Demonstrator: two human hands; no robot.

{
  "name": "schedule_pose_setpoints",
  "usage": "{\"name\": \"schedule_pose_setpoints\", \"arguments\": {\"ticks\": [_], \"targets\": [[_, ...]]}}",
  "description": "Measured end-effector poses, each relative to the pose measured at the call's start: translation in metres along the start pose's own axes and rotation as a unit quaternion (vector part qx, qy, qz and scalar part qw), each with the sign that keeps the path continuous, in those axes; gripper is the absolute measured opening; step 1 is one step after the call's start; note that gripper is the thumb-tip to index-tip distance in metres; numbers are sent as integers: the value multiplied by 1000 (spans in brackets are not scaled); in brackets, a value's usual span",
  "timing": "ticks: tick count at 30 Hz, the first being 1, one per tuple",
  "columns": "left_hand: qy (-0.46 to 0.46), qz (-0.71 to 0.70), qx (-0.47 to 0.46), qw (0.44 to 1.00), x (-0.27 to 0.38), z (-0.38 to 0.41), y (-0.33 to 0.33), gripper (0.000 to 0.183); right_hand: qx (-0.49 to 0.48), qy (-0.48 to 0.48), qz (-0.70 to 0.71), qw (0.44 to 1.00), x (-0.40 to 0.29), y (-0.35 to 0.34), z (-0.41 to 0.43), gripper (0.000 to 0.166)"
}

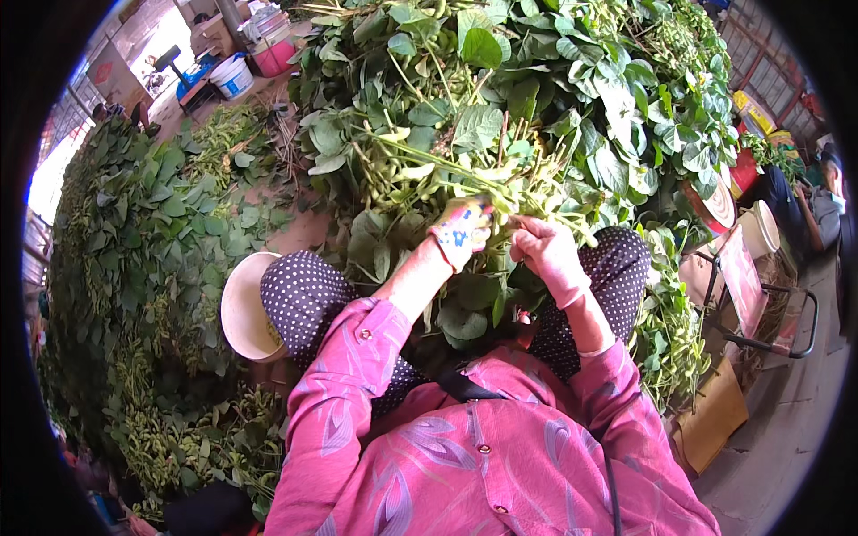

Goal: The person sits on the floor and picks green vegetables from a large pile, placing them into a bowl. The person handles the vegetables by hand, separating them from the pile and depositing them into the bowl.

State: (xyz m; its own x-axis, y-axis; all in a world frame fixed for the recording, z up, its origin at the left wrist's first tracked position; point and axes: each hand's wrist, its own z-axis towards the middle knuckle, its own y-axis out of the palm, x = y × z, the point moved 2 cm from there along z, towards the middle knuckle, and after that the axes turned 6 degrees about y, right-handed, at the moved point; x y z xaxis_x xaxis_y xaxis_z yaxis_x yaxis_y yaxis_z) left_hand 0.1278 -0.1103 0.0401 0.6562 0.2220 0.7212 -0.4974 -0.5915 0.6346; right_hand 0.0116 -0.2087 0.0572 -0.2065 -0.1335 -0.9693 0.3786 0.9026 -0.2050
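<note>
My left hand [462, 231], in a patterned glove, is closed around the stems of a soybean plant [429, 175] with green pods, above my lap. Close beside it on the right, my right hand [546, 251], in a pale glove, has its fingers bent at the pods; whether a pod is between them cannot be told. A large heap of leafy soybean plants [479, 50] rises in front of me. Against my left knee leans a white bucket [244, 311], its inside mostly hidden.
More soybean plants [114, 268] are piled on the left. On the right stand a folding chair [741, 281], a cream bucket [764, 228] and a cardboard piece [712, 415]; beyond them sits another person [821, 208]. A white bucket [232, 77] and a platform scale [191, 87] stand at the upper left.
</note>
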Motion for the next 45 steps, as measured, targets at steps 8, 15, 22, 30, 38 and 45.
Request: {"name": "schedule_pose_setpoints", "arguments": {"ticks": [8,15,22,30,38,45], "targets": [[44,126,68,989,-23,7,-7,13,-14,79,174,981,12,14,-21,19],[186,528,-1,829,-22,35,-32,18,-31,93,228,969,13,16,-19,11],[283,378,-41,881,-22,27,-17,12,-98,116,340,928,13,17,-22,10],[198,521,40,829,-18,24,-6,6,-89,126,371,916,25,14,-14,19],[-28,179,24,983,-15,25,-17,15,-65,102,320,940,23,21,-13,10],[-22,300,18,954,-9,12,15,15,45,9,136,990,9,17,-15,12]]}}
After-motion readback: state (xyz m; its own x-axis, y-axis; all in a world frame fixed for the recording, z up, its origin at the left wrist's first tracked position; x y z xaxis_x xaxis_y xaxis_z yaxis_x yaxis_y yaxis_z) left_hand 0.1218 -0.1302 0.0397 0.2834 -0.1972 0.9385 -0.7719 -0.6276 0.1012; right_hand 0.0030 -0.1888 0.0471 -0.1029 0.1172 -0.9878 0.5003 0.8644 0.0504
